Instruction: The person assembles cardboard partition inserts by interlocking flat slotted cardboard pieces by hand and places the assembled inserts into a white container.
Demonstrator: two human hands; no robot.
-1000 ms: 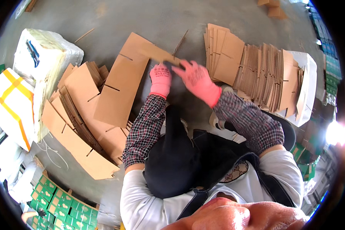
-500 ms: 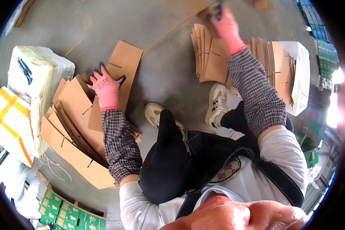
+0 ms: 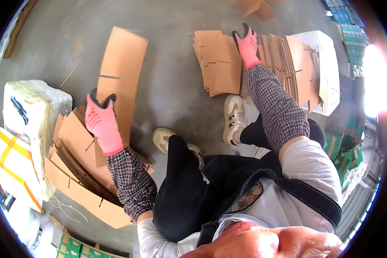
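Note:
In my left hand (image 3: 102,118), wearing a pink glove with black fingertips, is the edge of a long flat cardboard piece (image 3: 120,64) with a dark slot across it. Its near end overlaps a leaning stack of slotted cardboard sheets (image 3: 75,142) at my left. On the right, my gloved right hand (image 3: 247,45) has its thumb and fingers apart and nothing visible between them. It hovers over or touches a fanned row of folded cardboard pieces (image 3: 221,64); which one I cannot tell. More upright cardboard pieces (image 3: 277,64) stand beside that wrist.
A bent cardboard piece (image 3: 260,8) lies at the far edge. Plastic-wrapped white blocks (image 3: 58,96), with a blue-black cutter (image 3: 19,109) on top, stand left by a yellow-taped white box (image 3: 13,159). A white box (image 3: 329,73) backs the right row. My shoes (image 3: 234,118) are between the stacks.
My left hand has closed on the long cardboard piece and moved it outward from the left stack. My right hand, blurred beside a brown piece before, has come back nearer the right row without it.

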